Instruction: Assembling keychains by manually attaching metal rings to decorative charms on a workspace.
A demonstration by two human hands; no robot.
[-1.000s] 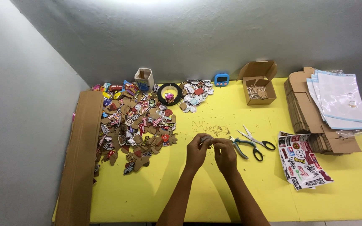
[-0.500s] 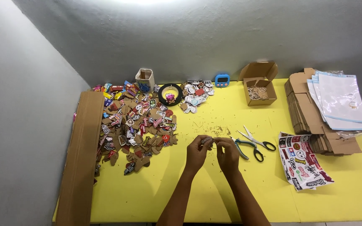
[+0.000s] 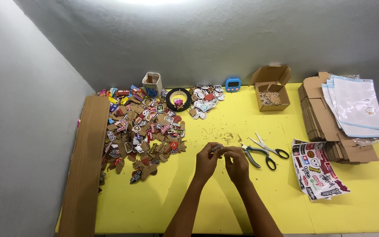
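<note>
Now | your left hand [image 3: 207,160] and right hand [image 3: 237,162] pinch one small piece [image 3: 216,149] together above the yellow worktop [image 3: 207,206], just left of the scissors [image 3: 269,147] | cut-out pile [image 3: 143,131] far left already large | sticker sheets [image 3: 319,173] right of scissors uncut

The single head-worn camera looks steeply down and forward from above the near edge of the yellow desk [image 3: 259,206], high enough to take in its whole top, from the left grey wall [image 3: 27,131] to the far grey wall [image 3: 224,39].
</note>
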